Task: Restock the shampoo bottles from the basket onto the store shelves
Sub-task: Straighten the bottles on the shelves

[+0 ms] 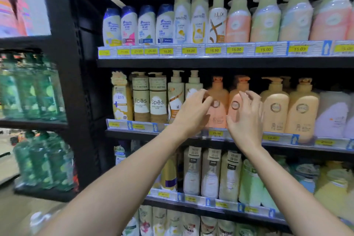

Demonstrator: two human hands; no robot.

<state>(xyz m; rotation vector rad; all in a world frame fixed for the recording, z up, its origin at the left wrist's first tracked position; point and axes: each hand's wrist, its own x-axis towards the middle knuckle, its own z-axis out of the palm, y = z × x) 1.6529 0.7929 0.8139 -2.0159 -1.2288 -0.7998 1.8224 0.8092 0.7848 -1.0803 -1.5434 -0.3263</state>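
Two orange pump bottles stand side by side on the second shelf [172, 134]: the left orange bottle [218, 109] and the right orange bottle [236, 101]. My left hand [193, 110] rests with spread fingers against the left bottle's left side. My right hand [246, 119] has its fingers apart over the front of the right bottle, touching it. Neither hand closes around a bottle. The basket is out of sight.
Spes bottles [159, 99] and Lux pump bottles [175, 96] stand left of my hands, pale orange pump bottles [275, 109] to the right. Shelves above and below are packed with bottles. A black upright [63, 63] divides off green bottles [28, 86] at left.
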